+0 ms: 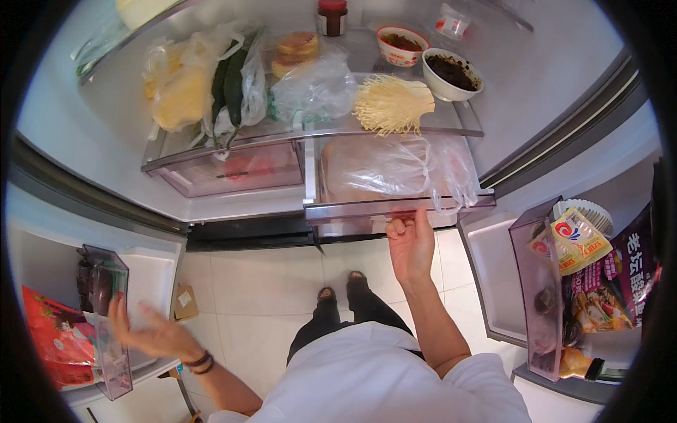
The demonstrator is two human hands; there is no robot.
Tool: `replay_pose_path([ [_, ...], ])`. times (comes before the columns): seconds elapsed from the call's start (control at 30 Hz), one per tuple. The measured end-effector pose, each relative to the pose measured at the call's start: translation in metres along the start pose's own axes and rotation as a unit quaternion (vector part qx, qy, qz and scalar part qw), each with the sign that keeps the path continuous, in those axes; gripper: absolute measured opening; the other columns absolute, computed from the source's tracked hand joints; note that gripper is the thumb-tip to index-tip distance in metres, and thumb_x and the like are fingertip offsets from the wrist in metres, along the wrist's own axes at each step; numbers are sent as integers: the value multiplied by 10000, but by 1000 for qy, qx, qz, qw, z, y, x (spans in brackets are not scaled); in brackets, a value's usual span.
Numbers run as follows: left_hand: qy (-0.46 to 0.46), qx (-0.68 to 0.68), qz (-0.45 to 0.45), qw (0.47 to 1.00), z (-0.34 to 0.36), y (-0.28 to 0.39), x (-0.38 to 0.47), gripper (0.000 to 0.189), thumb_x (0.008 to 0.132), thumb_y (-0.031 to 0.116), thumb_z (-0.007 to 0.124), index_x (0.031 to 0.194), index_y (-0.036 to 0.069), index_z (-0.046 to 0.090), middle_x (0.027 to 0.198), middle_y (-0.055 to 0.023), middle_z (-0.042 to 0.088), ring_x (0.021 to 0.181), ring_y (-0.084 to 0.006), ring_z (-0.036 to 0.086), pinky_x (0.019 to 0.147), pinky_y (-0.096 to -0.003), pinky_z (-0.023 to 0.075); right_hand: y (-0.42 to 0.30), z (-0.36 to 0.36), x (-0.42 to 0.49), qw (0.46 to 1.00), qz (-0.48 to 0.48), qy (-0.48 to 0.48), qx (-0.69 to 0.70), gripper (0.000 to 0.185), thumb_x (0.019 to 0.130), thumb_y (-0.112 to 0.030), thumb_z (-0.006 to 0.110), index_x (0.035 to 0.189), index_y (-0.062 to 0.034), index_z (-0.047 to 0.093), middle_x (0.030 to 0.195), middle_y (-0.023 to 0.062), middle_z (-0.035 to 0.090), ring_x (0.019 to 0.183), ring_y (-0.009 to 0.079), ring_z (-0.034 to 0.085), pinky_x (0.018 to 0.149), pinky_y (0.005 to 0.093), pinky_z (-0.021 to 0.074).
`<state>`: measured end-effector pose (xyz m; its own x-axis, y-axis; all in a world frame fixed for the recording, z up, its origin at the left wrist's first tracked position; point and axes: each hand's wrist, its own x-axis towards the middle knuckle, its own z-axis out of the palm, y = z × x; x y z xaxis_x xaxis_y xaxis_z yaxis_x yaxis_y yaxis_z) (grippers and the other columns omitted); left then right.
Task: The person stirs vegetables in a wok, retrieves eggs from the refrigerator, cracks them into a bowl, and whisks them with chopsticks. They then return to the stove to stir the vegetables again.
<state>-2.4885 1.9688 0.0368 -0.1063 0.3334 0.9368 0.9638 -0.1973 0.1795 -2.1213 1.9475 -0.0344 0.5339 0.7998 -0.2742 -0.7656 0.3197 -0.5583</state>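
Observation:
A fridge stands open before me. My right hand has its curled fingers at the front edge of the pulled-out clear drawer, palm up, with the fingertips at its rim. Inside the drawer lies a knotted clear plastic bag; its contents are unclear. My left hand, slightly blurred, is spread and holds nothing, beside the left door's clear bin. On the shelf above the drawer lie enoki mushrooms, a crumpled plastic bag, dark green vegetables in a bag and a bag of yellow food.
Two bowls of dark food, a white one and a patterned one, stand behind the mushrooms near a red-lidded jar. The left bin holds a red package. Packets and a bottle fill the right door's bin.

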Motion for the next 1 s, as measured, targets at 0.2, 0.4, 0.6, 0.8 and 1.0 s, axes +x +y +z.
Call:
replay_pose_path([
  [0.2, -431, -509, 30, 744, 100, 174, 14, 341, 841, 9, 574, 1178, 3, 528, 1237, -165, 528, 1155, -276, 505, 994, -349, 362, -13, -23, -15, 982, -67, 41, -172, 171, 935, -187, 569, 981, -54, 472, 847, 51, 519, 679, 96, 387, 626, 245, 346],
  [0.4, -536, -417, 249, 691, 177, 255, -1, 460, 842, 308, 634, 1190, 22, 540, 1151, -188, 587, 1030, -371, 553, 917, -436, 403, -75, 5, 10, 554, -430, 65, -710, 531, 751, -122, 734, 1180, 24, 458, 887, 115, 494, 847, 237, 497, 747, 346, 414],
  [0.6, -604, -394, 229, 654, 206, 233, -1, 324, 810, 299, 680, 979, 24, 642, 907, -172, 655, 847, -331, 618, 800, -370, 446, -114, 6, 53, 467, -352, 95, -806, 185, 750, -79, 664, 866, 46, 594, 865, 179, 536, 856, 347, 535, 759, 410, 419],
  [0.8, -555, -465, 76, 686, 203, 189, 12, 210, 802, 179, 689, 863, -3, 604, 797, -115, 573, 726, -244, 529, 645, -296, 410, -123, 6, 75, 515, -458, 188, -700, 97, 823, -69, 607, 851, 20, 581, 866, 128, 521, 799, 293, 523, 720, 383, 423],
  [1.0, -585, -404, 5, 704, 200, 146, 26, 179, 762, 148, 677, 841, 10, 595, 802, -91, 531, 744, -234, 508, 619, -338, 391, -124, 7, 94, 534, -515, 239, -627, 122, 850, -96, 609, 851, 19, 568, 868, 104, 511, 776, 236, 503, 696, 346, 415],
])
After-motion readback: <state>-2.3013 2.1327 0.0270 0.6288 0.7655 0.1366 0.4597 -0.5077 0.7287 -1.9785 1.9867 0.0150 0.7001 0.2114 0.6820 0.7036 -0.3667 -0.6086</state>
